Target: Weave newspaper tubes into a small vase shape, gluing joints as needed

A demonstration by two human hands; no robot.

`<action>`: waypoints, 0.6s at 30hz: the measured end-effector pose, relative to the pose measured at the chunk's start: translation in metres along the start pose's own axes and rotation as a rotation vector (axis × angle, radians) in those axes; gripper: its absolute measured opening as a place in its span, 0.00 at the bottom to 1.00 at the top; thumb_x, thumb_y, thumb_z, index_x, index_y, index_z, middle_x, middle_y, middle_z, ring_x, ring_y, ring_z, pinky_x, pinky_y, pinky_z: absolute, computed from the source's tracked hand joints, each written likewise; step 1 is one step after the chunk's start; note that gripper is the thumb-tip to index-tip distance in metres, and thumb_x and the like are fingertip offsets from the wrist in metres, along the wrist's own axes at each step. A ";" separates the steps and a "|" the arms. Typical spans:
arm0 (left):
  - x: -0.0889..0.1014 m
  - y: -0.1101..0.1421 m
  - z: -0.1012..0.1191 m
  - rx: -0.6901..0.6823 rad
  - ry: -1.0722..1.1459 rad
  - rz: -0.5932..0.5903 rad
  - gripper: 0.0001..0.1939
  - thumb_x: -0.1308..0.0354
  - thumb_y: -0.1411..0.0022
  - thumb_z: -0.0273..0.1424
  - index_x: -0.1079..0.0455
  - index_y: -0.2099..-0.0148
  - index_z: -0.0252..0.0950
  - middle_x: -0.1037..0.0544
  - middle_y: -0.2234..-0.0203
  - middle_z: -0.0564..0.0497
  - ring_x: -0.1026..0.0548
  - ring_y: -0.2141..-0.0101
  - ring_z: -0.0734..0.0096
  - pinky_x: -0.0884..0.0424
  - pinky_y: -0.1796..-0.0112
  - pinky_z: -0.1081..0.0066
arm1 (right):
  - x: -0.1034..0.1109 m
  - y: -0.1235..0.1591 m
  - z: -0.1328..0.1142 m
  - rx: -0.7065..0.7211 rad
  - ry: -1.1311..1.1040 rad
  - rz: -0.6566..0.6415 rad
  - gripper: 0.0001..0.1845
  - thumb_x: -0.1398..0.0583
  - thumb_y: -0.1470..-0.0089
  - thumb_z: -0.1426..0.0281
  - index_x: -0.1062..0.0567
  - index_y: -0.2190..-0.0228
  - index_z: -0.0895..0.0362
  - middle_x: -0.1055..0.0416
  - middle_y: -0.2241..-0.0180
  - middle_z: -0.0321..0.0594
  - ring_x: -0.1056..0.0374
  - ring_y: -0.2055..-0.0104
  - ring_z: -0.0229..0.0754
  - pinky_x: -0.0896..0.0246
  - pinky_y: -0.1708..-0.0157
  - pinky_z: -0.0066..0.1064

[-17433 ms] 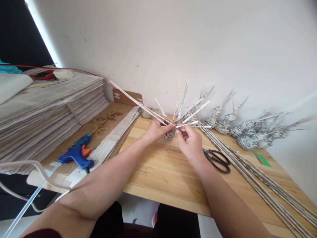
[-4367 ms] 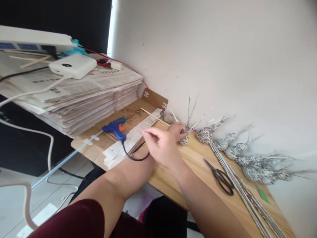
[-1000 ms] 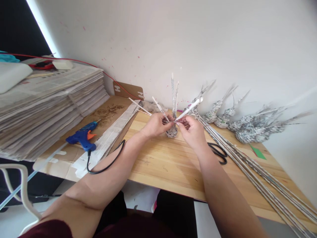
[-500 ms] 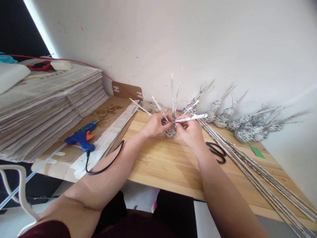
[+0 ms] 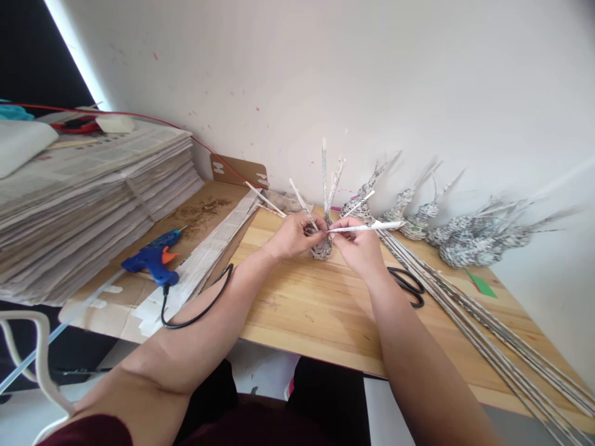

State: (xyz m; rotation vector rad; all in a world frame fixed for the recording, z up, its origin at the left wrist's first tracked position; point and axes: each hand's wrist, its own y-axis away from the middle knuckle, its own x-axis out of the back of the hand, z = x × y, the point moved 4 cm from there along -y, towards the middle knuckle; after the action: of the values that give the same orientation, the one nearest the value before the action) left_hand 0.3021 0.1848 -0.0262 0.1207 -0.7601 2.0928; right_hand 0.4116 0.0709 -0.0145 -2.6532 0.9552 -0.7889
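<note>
Holding left grip [image 5: 298, 235] just beside right grip [image 5: 360, 249]

Reaches forward with both bare forearms, slanted inward from the lower corners. Bends left arm [image 5: 199, 347] at the elbow, with a dark red sleeve [image 5: 90, 432] showing at the lower left. Angles right arm [image 5: 413, 347] up and leftward. Holds both wrists roughly in line with the forearms. Curls the fingers on both sides and pinches firmly between thumb and fingertips, with thumbs pointed toward one another and nearly touching.
</note>
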 end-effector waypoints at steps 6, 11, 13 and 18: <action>0.001 0.000 -0.001 0.019 0.003 0.033 0.08 0.39 0.45 0.33 0.27 0.66 0.32 0.26 0.77 0.53 0.34 0.77 0.79 0.38 0.75 0.78 | -0.002 -0.002 0.010 0.012 -0.087 0.029 0.06 0.38 0.51 0.68 0.24 0.68 0.55 0.26 0.72 0.38 0.31 0.71 0.41 0.36 0.71 0.32; 0.005 0.000 -0.002 0.073 0.001 0.072 0.10 0.38 0.45 0.35 0.27 0.66 0.32 0.25 0.76 0.52 0.32 0.76 0.77 0.37 0.73 0.77 | 0.001 -0.001 0.008 0.056 -0.090 0.089 0.07 0.39 0.47 0.67 0.25 0.65 0.55 0.24 0.68 0.39 0.30 0.69 0.40 0.33 0.69 0.33; 0.007 0.000 -0.003 0.066 -0.007 0.085 0.10 0.38 0.44 0.35 0.27 0.65 0.32 0.24 0.74 0.51 0.31 0.74 0.76 0.35 0.71 0.77 | 0.001 -0.001 0.006 0.078 -0.057 0.092 0.06 0.39 0.47 0.67 0.25 0.65 0.55 0.24 0.68 0.39 0.30 0.69 0.40 0.34 0.68 0.32; 0.006 -0.001 -0.005 0.053 -0.001 0.088 0.09 0.38 0.45 0.34 0.27 0.65 0.32 0.23 0.74 0.52 0.30 0.74 0.76 0.35 0.70 0.76 | -0.001 0.000 0.007 0.090 -0.019 0.062 0.06 0.37 0.49 0.67 0.25 0.67 0.55 0.25 0.71 0.38 0.29 0.71 0.40 0.34 0.69 0.32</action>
State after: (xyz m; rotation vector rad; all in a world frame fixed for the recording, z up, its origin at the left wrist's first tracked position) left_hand 0.2998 0.1924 -0.0279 0.1198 -0.7228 2.1968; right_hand 0.4146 0.0720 -0.0205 -2.5374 0.9689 -0.7733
